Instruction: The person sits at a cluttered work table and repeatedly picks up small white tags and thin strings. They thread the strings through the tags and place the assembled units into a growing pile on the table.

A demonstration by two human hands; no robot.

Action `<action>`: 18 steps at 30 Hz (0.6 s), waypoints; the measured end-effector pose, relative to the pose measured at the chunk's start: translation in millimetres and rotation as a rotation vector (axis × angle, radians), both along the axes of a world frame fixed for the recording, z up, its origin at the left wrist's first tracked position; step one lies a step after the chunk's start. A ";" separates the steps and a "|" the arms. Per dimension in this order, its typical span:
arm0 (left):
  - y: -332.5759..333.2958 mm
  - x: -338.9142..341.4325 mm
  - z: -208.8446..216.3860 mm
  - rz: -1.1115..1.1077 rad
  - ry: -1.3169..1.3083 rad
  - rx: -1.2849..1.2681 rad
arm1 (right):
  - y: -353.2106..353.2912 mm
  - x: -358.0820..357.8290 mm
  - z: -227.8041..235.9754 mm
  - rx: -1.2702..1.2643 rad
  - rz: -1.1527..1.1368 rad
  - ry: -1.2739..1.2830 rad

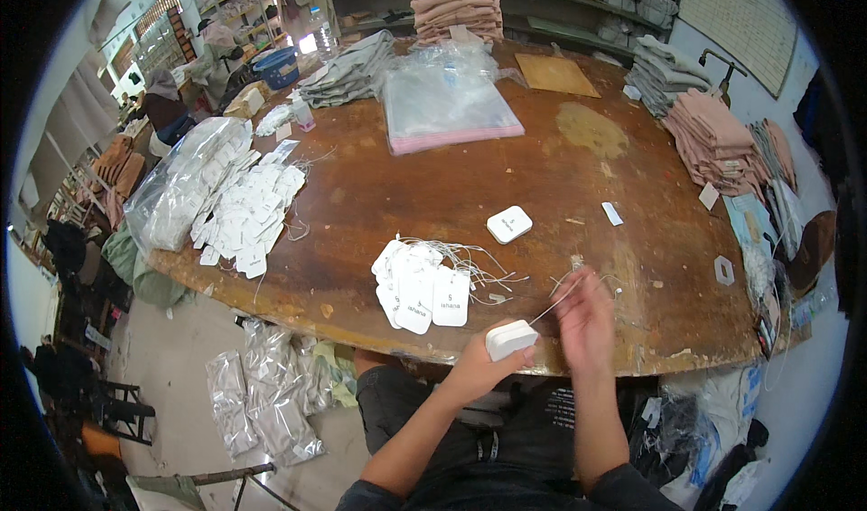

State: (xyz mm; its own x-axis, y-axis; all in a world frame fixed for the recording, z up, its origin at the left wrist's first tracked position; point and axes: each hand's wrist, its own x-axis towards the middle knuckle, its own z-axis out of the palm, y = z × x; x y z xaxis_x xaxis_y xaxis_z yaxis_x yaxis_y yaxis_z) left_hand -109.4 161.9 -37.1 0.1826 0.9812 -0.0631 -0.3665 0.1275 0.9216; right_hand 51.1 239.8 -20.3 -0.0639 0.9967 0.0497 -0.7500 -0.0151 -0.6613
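My left hand (479, 366) grips a small stack of white hang tags (511, 339) at the table's front edge, thumb along its near side. A thin pale string (547, 311) runs from that stack up to my right hand (587, 317), whose curled fingers hold it; loose string shows around the fingertips. Left of my hands lies a fanned pile of white hang tags (417, 294), with their strings (474, 262) spread to the right. Farther back, a neat block of tags without visible strings (508, 225) rests on the wooden table (361, 186).
A plastic bag (172, 195) and a large heap of tags (248, 213) occupy the left side. Clear plastic sleeves (442, 104) and folded pink garments (456, 9) stand at the back. More folded clothes (718, 140) are at the right. Wrapped garments (271, 393) lie on the floor.
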 end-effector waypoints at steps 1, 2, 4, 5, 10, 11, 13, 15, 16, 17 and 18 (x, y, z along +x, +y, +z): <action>-1.2 -1.3 0.3 0.020 0.004 -0.004 | 7.5 4.6 2.6 -0.017 -0.033 0.025; -2.1 -2.4 1.1 0.036 0.006 -0.019 | 14.9 8.9 6.3 -0.027 -0.083 0.055; -2.6 -4.7 3.1 0.092 -0.012 -0.031 | 23.9 15.5 14.9 0.016 -0.164 0.089; -2.1 -5.9 4.1 0.132 -0.036 -0.029 | 24.9 16.7 18.9 0.067 -0.193 0.090; 3.0 -14.6 5.9 0.271 -0.284 -0.114 | -2.1 -9.2 19.1 0.094 -0.138 -0.224; 3.8 -16.3 5.9 0.272 -0.303 -0.134 | -8.2 -18.8 15.7 0.047 -0.050 -0.291; 4.6 -18.2 5.8 0.294 -0.337 -0.192 | -16.3 -33.4 9.8 0.013 0.107 -0.391; 3.7 -18.6 6.4 0.405 -0.228 -0.096 | -21.5 -45.4 6.1 -0.011 0.218 -0.471; 2.3 -18.6 7.3 0.438 -0.161 -0.067 | -24.0 -50.6 5.4 0.109 0.183 -0.548; 2.0 -19.8 8.6 0.469 -0.093 -0.060 | -25.4 -56.7 5.4 0.182 0.116 -0.645; 0.7 -20.8 10.2 0.507 -0.038 -0.016 | -26.4 -61.6 6.2 0.253 0.050 -0.741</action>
